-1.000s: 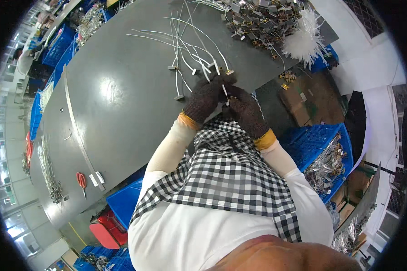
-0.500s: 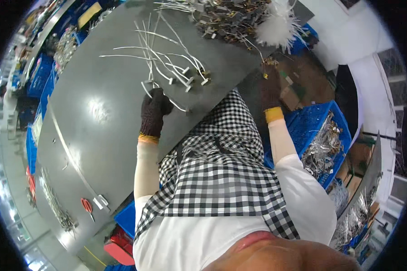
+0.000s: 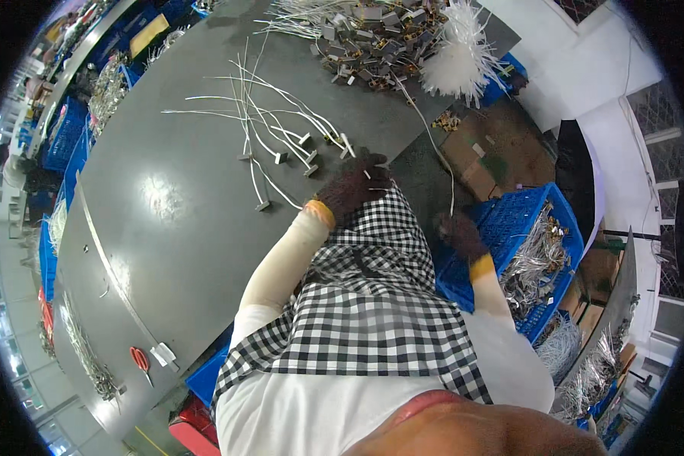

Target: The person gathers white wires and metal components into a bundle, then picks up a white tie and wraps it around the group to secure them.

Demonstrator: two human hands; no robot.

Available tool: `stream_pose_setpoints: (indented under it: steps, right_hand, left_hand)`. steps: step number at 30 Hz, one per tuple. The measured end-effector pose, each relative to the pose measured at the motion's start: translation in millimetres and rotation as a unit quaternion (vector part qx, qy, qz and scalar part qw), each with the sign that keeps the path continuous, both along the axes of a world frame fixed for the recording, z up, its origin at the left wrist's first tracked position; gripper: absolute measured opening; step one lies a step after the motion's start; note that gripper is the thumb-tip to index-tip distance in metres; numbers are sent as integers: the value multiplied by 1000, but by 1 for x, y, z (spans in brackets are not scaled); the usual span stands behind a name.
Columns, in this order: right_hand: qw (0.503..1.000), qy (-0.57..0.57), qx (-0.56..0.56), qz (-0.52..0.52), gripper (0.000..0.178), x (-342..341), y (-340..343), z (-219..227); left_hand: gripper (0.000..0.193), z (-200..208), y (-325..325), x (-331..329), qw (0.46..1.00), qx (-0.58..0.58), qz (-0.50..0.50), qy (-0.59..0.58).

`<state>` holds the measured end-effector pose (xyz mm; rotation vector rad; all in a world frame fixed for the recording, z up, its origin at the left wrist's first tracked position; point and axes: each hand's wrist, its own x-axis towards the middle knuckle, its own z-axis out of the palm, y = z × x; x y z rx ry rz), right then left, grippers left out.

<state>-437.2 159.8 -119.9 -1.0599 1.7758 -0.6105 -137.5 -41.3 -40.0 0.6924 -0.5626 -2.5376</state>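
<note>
My right hand [image 3: 463, 235], in a dark glove with a yellow cuff, is closed on the lower end of a long white wire [image 3: 435, 144]. The wire runs up beyond the table edge to a heap of grey blocks with brass-coloured parts [image 3: 380, 42]. My left hand [image 3: 356, 186], gloved alike, hangs at the near table edge with curled fingers. Small white bits show at those fingers, but what they hold cannot be made out. Beside it several white wires with small block ends [image 3: 281, 157] lie fanned out on the grey table [image 3: 167, 251].
A white wire bundle [image 3: 460, 57] stands beside the heap. Red-handled scissors [image 3: 140, 361], a long pale strip [image 3: 114, 266] and another wire bundle [image 3: 87, 349] lie at the left. A blue crate [image 3: 543, 220] of silvery scrap is right of me, near a brown carton [image 3: 494, 144].
My left hand has let go of a wire on the table and moved right to the edge. My right hand has come down toward me, drawing the white wire out straight.
</note>
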Motion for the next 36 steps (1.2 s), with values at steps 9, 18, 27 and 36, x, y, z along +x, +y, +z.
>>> stream_pose_setpoints:
  steps: [9,18,27,36]
  right_hand:
    - [983,-171,60,-11,21,24,103,37]
    - [976,-213,5,52,17,51,67,51]
    - [988,-148,37,39,21,42,78,50]
    - [985,-120,-29,121,22,87,37,66]
  left_hand:
    - [36,-26,-56,-25,964,49,227,132]
    - [42,54,-104,97,899,-72,388,188]
    - [43,78,-88,109,938,-123,298,129]
    - [48,47,-65,85,974,-72,96,194]
